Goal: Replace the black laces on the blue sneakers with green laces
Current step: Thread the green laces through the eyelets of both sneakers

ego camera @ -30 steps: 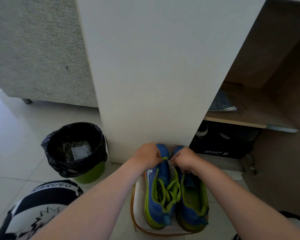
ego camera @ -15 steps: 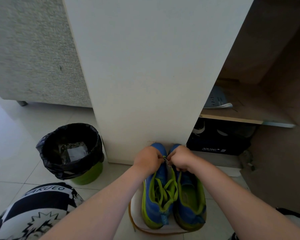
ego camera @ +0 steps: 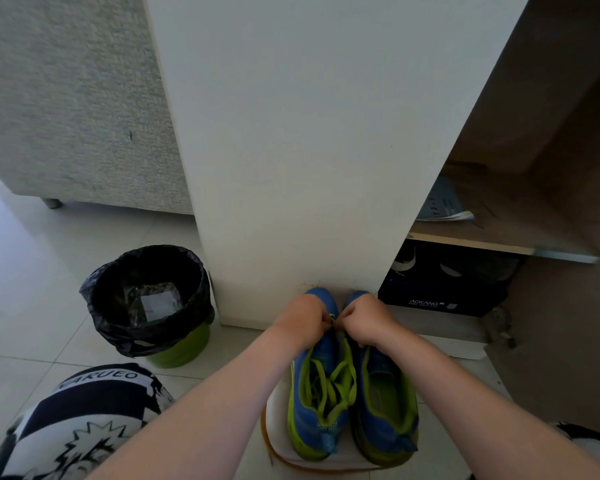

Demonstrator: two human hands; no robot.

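Basically left hand (ego camera: pixel 303 322) and right hand (ego camera: pixel 368 318) both pinch the green lace (ego camera: pixel 329 393) at the toes of the blue sneakers (ego camera: pixel 309 420), parked against the white panel (ego camera: pixel 309 168), probably so they don't slide

soft daylight from the left brightens the floor tiles (ego camera: pixel 21 265); open cabinet (ego camera: pixel 551 168) dim, edges bowed by wide-angle distortion.

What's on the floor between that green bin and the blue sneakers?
Only bare white floor tile lies between the green bin and the blue sneakers in the head view. The left forearm crosses above part of it.
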